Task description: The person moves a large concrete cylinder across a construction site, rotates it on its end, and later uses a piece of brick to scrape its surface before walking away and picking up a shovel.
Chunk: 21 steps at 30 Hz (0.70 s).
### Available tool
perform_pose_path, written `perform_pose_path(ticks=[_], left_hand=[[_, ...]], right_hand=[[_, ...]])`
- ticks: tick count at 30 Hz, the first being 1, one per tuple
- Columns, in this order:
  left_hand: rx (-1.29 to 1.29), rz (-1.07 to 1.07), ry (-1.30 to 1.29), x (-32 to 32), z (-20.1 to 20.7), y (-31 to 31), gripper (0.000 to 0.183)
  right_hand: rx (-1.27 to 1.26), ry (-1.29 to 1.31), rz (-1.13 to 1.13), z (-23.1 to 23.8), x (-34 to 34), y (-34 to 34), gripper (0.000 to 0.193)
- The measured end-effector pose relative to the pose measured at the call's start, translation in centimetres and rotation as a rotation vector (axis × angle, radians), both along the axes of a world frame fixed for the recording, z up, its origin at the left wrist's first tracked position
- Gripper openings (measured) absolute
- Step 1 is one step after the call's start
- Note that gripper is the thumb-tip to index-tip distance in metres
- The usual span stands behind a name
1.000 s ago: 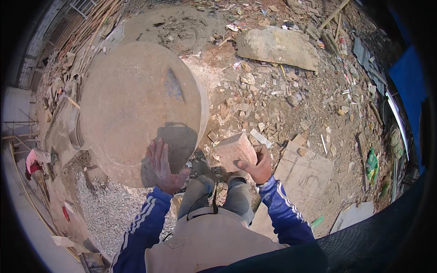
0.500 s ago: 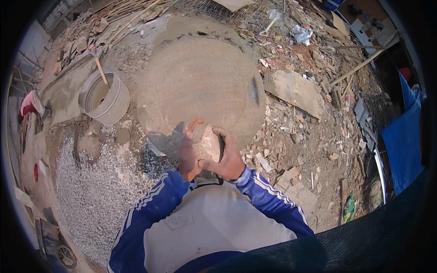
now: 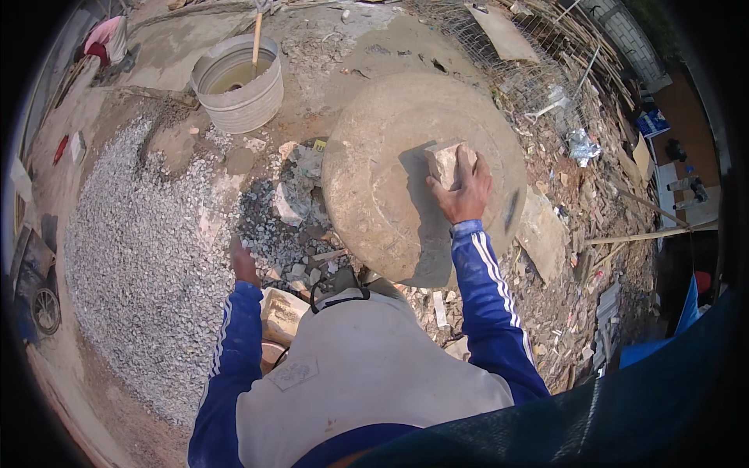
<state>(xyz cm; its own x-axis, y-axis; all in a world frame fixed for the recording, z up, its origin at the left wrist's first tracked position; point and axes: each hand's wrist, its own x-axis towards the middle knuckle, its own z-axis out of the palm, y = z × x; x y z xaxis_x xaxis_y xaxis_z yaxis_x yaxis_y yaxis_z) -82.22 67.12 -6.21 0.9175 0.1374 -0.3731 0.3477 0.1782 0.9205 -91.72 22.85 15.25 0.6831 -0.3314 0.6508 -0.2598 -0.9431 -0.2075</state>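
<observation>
My right hand point(image 3: 466, 191) is closed over a rough, pale tan stone point(image 3: 445, 164). The stone is on or just above the round concrete slab point(image 3: 374, 234), right of its middle; I cannot tell whether it touches. A dark shadow falls across the slab left of the stone and my arm. My left hand point(image 3: 244, 262) hangs low over the right edge of the grey gravel pile point(image 3: 148, 288), apart from the slab. Its fingers show only in part, stretched out, with nothing visible in them.
A ribbed bucket point(image 3: 246, 101) of murky water, with a wooden handle point(image 3: 257, 43) in it, stands far left of the slab. Rubble, a flat slab piece point(image 3: 542, 238) and wire mesh point(image 3: 515, 78) lie to the right. A person point(image 3: 109, 39) bends at the far left. A wheelbarrow point(image 3: 35, 288) stands left.
My left hand has let go of the stone and swung left over the gravel. My right hand has carried the stone forward and right over the slab. The view has turned left.
</observation>
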Motion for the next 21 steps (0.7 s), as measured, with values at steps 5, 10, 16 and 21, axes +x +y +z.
perform_pose_path(ticks=[5,10,16,21], left_hand=[[0.827,0.091,0.397,-14.3,-13.3,17.8,0.052],[1.170,-0.309,0.485,-24.2,-12.2,17.6,0.053],[1.198,-0.350,0.333,-23.0,-11.5,13.4,0.053],[1.212,-0.267,0.083,-19.1,-16.9,13.3,0.035]], right_hand=[[0.029,0.049,0.015,1.9,2.0,-0.2,0.073],[-0.145,0.340,-0.163,0.1,5.2,-2.3,0.079],[0.029,0.251,0.041,-2.0,3.7,-5.1,0.066],[0.432,0.142,0.151,-0.3,5.4,-5.9,0.062]])
